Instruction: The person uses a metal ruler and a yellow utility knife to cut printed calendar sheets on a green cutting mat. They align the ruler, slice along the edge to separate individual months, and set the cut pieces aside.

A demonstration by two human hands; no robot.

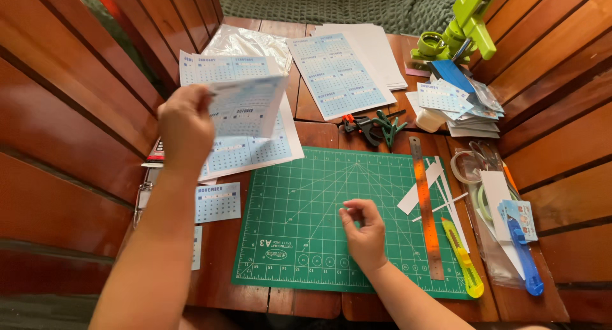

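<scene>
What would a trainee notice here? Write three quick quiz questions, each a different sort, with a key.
1. True or false: the left hand holds a calendar sheet up off the table.
2. Which lies right beside the ruler on its right? A) the clamps B) the yellow knife C) the green punch
3. Fill in: the right hand is over the green ___.

Key
1. True
2. B
3. mat; the hand looks empty, fingers curled.
</scene>
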